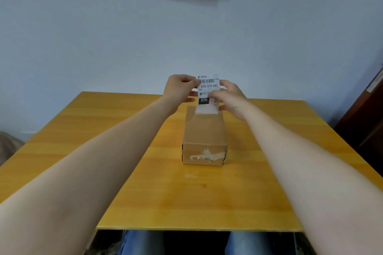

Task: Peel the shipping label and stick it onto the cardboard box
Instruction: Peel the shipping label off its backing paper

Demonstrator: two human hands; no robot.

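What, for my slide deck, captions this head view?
Left hand and right hand hold shipping label above cardboard box.

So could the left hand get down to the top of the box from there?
Probably yes. The left hand pinches the shipping label right at the far end of the cardboard box, whose top is bare, so nothing seems to block it. The right hand holds the label's other edge.

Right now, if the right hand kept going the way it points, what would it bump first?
The shipping label: the right hand pinches its edge. Past that, probably the left hand.
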